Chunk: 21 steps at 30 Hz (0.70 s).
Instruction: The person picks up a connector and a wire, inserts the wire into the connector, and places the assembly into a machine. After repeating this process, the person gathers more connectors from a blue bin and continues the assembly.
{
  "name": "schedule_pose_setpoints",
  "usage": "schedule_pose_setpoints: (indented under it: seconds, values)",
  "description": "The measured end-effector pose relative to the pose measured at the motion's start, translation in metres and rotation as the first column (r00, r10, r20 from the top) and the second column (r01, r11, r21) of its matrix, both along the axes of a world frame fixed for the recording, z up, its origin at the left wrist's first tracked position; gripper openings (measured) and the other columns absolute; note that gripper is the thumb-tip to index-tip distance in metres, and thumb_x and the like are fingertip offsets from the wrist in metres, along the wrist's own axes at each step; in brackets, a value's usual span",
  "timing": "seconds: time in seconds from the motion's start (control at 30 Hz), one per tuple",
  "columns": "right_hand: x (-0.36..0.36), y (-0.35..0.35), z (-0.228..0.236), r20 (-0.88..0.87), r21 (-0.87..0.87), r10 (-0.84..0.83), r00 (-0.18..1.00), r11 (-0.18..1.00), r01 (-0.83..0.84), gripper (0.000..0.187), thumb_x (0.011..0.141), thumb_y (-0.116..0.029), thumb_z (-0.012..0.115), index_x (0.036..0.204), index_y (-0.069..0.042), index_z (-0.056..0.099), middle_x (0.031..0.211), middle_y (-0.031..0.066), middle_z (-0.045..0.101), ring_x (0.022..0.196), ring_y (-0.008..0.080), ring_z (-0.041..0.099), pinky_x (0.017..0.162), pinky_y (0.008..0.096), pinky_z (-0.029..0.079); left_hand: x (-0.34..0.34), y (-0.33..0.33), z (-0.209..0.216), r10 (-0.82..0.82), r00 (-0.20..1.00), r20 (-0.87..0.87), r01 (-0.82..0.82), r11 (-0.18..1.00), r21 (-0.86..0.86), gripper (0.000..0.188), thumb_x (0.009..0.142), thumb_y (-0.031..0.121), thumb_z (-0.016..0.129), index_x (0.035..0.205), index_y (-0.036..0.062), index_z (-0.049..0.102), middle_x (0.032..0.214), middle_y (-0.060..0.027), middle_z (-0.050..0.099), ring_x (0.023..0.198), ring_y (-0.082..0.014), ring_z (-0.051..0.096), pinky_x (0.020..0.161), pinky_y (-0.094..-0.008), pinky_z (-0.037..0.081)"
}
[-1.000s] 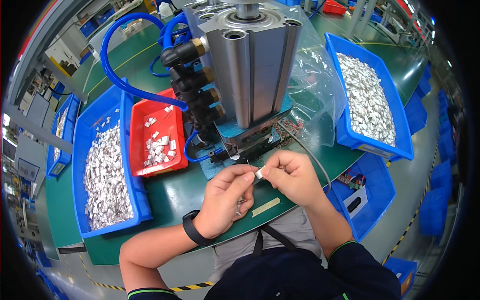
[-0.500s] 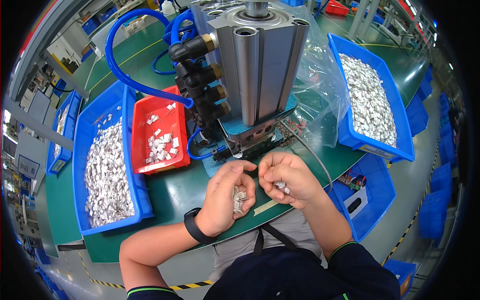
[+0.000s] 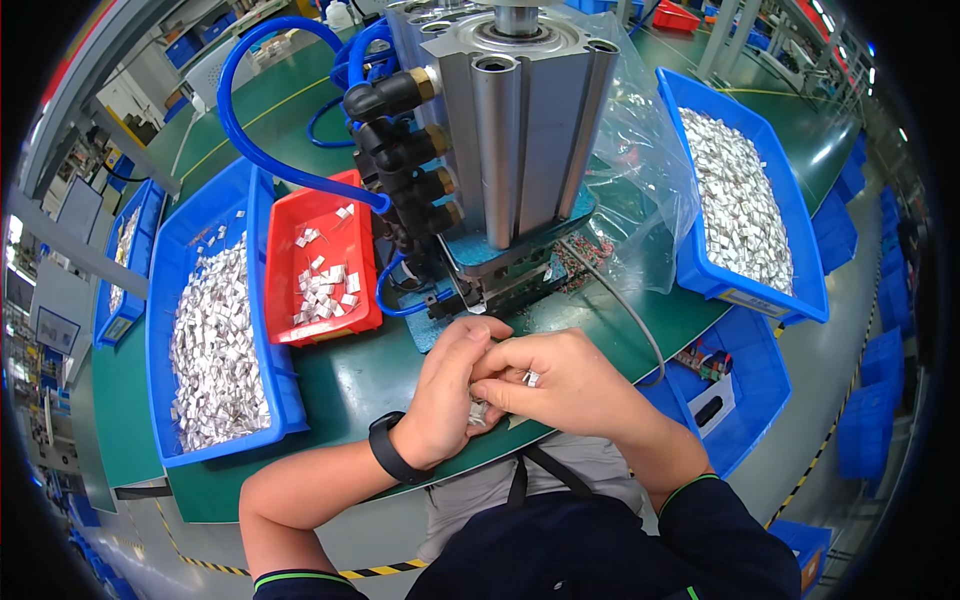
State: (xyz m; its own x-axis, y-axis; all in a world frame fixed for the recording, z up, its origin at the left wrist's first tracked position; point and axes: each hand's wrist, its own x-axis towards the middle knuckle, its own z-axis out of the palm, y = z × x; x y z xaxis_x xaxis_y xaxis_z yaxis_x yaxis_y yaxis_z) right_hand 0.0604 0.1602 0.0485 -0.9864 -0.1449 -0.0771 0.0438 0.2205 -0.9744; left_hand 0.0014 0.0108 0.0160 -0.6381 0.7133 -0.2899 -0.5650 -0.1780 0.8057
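My left hand (image 3: 440, 395) is cupped around several small white rectangular parts (image 3: 478, 411) with thin leads. My right hand (image 3: 570, 380) is against it, thumb and fingers curled at the opening of the left palm. A few more white parts (image 3: 531, 378) show between the right hand's curled fingers. Both hands are in front of a metal pneumatic press (image 3: 510, 150), above the table's near edge. The press's lower tooling (image 3: 515, 290) lies just beyond my fingertips. The fingertips of the right hand are partly hidden by the left.
On the left stand a red bin (image 3: 345, 328) with some white parts and a blue bin (image 3: 287, 395) heaped with them. Another full blue bin (image 3: 700, 276) stands at right beside a clear plastic bag (image 3: 650, 200). Blue hoses (image 3: 232, 120) loop from the press; a grey cable (image 3: 635, 325) crosses the table.
My right hand has moved left, from apart to touching my left hand, and its fingers now reach into the left palm. The left hand has stayed almost in place.
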Motion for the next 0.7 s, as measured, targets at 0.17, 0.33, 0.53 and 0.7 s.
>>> schedule_pose_setpoints:
  seconds: [0.17,0.33,0.53,0.7]
  values:
    - [0.001,0.005,-0.012,0.068,-0.125,-0.054,0.996,0.99,0.062,0.01,0.084,-0.007,0.066,0.089,0.002,0.068,0.078,0.0058,0.068,0.067,0.0107,0.066,0.058,0.0233,0.049,0.0,0.001,-0.005,0.042,0.996,-0.073,-0.044,0.999,-0.024,0.027,0.098,0.028,0.04,0.106,0.0045,0.05,0.078,-0.0078,0.055,0.047,-0.0126,0.047,0.038,-0.0232,0.031]
    - [-0.009,0.032,-0.006,0.122,-0.203,-0.182,0.976,0.958,0.204,0.014,0.084,-0.01,0.068,0.088,0.004,0.065,0.068,0.0002,0.06,0.051,0.0021,0.048,0.044,0.0167,0.036,0.004,0.0,0.0,-0.035,0.997,0.069,0.036,0.999,-0.011,0.02,0.097,0.025,0.048,0.098,0.0056,0.053,0.078,-0.0052,0.056,0.048,-0.0111,0.048,0.038,-0.0209,0.028]
    - [-0.012,0.034,-0.003,0.258,-0.309,-0.227,0.939,0.902,0.303,0.021,0.082,-0.016,0.069,0.089,0.003,0.064,0.066,-0.0039,0.056,0.058,0.0003,0.046,0.049,0.0164,0.034,0.006,0.003,-0.004,-0.018,0.999,-0.03,0.017,0.999,-0.038,0.013,0.096,0.017,0.052,0.097,0.0053,0.055,0.071,-0.0057,0.053,0.045,-0.0125,0.046,0.034,-0.0219,0.025]
    - [0.0,0.028,-0.019,0.167,-0.246,-0.255,0.952,0.925,0.29,0.021,0.084,-0.018,0.07,0.09,0.002,0.064,0.066,-0.005,0.055,0.058,-0.0003,0.044,0.048,0.017,0.032,0.006,0.005,0.001,0.08,0.997,0.017,-0.08,0.996,-0.028,0.017,0.097,0.019,0.051,0.104,0.0055,0.057,0.072,-0.0055,0.054,0.044,-0.012,0.045,0.033,-0.0216,0.025]
